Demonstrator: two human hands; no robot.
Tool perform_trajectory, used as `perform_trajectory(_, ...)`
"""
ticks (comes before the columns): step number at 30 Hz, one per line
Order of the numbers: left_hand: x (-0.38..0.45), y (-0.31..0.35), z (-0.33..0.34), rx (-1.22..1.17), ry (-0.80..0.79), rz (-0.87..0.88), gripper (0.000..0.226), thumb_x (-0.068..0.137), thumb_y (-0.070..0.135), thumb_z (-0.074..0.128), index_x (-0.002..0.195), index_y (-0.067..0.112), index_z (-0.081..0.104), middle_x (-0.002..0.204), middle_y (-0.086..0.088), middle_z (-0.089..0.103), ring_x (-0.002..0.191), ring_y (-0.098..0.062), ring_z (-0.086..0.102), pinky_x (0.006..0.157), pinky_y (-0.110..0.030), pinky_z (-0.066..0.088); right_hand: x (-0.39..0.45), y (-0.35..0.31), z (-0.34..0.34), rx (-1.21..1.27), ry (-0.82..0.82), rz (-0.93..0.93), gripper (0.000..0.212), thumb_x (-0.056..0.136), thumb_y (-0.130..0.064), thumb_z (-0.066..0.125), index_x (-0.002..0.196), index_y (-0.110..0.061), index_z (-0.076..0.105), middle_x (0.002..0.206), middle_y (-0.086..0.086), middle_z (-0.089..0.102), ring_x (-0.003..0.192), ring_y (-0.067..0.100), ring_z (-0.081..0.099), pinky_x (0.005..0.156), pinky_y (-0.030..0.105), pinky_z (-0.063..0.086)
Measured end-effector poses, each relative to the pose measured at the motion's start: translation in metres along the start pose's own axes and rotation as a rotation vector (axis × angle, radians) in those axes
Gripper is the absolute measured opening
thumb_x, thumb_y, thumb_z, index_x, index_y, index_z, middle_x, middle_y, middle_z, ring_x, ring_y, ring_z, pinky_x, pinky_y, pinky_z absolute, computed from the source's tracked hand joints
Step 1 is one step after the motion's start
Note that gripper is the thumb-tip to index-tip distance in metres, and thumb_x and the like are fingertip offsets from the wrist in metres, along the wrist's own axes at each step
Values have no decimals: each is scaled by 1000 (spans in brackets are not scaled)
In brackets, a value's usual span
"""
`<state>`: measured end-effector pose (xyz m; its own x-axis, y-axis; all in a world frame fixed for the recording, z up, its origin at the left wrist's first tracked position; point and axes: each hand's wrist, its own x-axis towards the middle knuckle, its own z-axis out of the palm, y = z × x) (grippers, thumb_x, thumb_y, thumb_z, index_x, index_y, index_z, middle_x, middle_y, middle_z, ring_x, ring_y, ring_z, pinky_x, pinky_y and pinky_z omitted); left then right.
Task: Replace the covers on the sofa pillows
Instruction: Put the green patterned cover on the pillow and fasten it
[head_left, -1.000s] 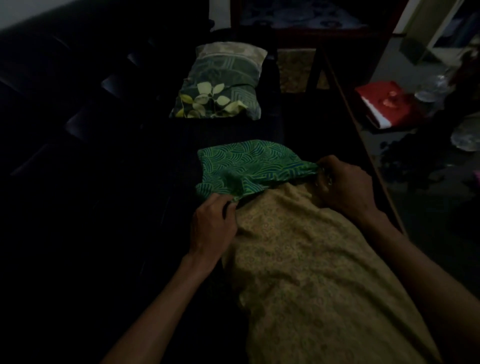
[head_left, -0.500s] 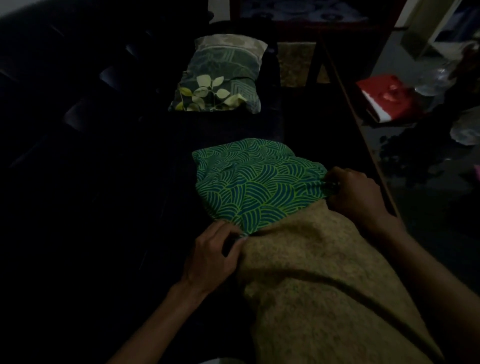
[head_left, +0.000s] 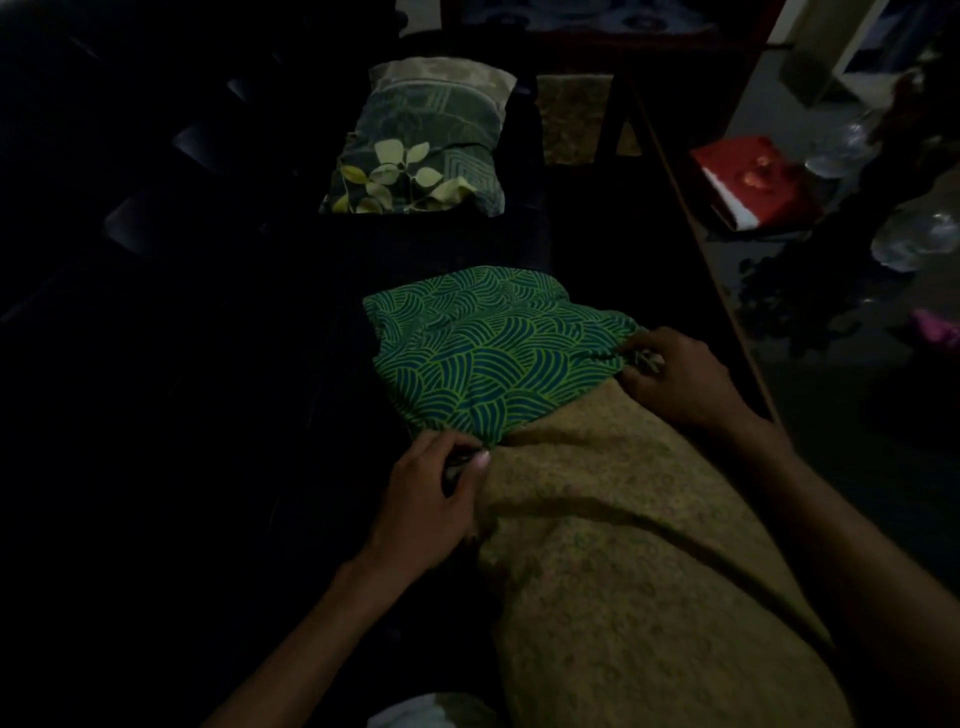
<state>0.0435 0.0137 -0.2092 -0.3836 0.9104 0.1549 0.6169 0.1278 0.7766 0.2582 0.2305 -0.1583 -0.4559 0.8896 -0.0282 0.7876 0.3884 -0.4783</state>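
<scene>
A long tan patterned pillow (head_left: 639, 561) lies on the dark sofa, running from the bottom of the view up to the middle. A green cover with blue wave lines (head_left: 493, 353) is drawn over its far end. My left hand (head_left: 431, 499) pinches the cover's open edge on the left side of the pillow. On the right side my right hand (head_left: 675, 374) grips the same edge, fingers curled round bunched fabric. The scene is very dim.
A second pillow in a grey leaf-print cover (head_left: 421, 150) lies farther along the dark sofa (head_left: 208, 364). The sofa's wooden edge (head_left: 727, 312) runs along the right. Beyond it on the floor lie a red box (head_left: 753, 182) and clear plastic items (head_left: 919, 234).
Both hands have drawn the green cover toward me along the tan pillow. It now reaches farther down the pillow than one second ago.
</scene>
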Motion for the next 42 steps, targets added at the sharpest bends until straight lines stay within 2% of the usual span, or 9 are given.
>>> perform_trajectory(5,-14,22,33,-45,-61,-271,93,65,80,51,141,26,48,139,6,33,127,-7,38,107,-20,30,10,34,3,241,-208,235,40,79,-66,65,111,-43,63,130,1,63,115,17,62,105,37,48)
perform_trajectory(8,-10,20,53,-127,137,-252,56,72,47,80,120,23,63,119,2,48,110,-16,54,87,-15,42,3,27,4,239,-204,325,39,88,-61,61,117,-35,53,118,0,63,107,20,61,95,32,45)
perform_trajectory(10,1,21,56,-95,254,-209,34,73,23,86,100,25,66,100,3,54,92,-21,59,78,-26,45,6,19,5,185,-116,325,34,91,-55,59,115,-32,53,113,3,63,106,26,62,90,34,47)
perform_trajectory(19,104,34,-12,-239,485,-2,32,75,-1,63,87,28,59,86,-1,66,80,-23,64,75,-35,52,25,-29,-40,282,264,250,27,90,-49,55,108,-28,51,114,10,67,105,32,62,86,38,47)
perform_trajectory(24,129,6,-53,-119,260,-136,19,80,11,79,84,20,63,78,6,66,77,-15,63,69,-26,45,24,-44,-32,237,160,218,34,90,-51,59,109,-24,54,105,12,68,96,32,64,79,36,48)
perform_trajectory(29,87,-43,-46,56,7,-269,18,80,29,81,90,23,66,93,2,67,90,-19,64,76,-26,45,3,-41,46,146,10,331,46,91,-51,59,119,-15,53,121,22,64,112,42,61,91,40,50)
perform_trajectory(35,66,-30,-57,221,6,39,32,73,61,61,72,30,52,77,15,59,80,-12,54,74,-36,44,0,-39,49,91,108,315,41,89,-45,62,117,-18,49,118,18,58,102,42,62,83,41,49)
perform_trajectory(38,56,-35,-58,251,-18,47,36,72,65,59,71,30,49,74,16,57,79,-8,52,74,-39,46,-12,-40,51,84,224,207,36,85,-40,67,110,-22,49,122,7,41,89,38,62,77,41,51)
perform_trajectory(42,64,-47,-69,268,-47,-5,34,69,65,64,79,34,53,82,21,60,84,-5,55,79,-39,49,-11,-43,49,28,297,48,29,78,-40,72,94,-24,54,125,-2,45,85,27,64,67,39,55)
